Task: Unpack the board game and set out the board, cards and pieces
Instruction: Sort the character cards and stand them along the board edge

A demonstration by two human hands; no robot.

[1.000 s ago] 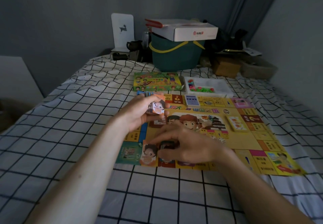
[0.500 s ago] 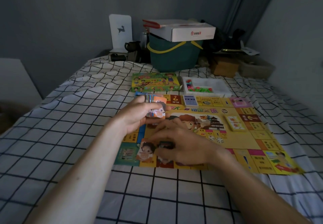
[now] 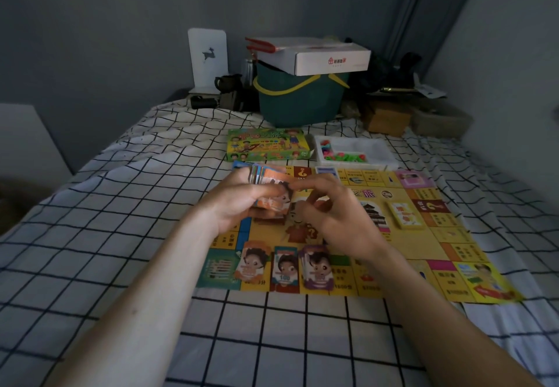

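Sorting cards over the game board on the bed

The left hand (image 3: 242, 202) is clamped on a stack of cards (image 3: 269, 188) above the board (image 3: 423, 253); the right hand (image 3: 329, 214) touches the stack's edge with curled fingers, grip unclear. Three small card piles (image 3: 286, 267) lie along the board's near edge, the game box (image 3: 267, 144) and tray of pieces (image 3: 352, 152) just beyond its far edge.

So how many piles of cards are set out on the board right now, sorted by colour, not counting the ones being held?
Orange-bordered character card pile: 1
Blue-bordered character card pile: 1
Purple-bordered character card pile: 1
Yellow-backed card deck: 1
Blue-backed card deck, partly hidden behind the right hand: 1
Total: 5 piles on the yellow game board.
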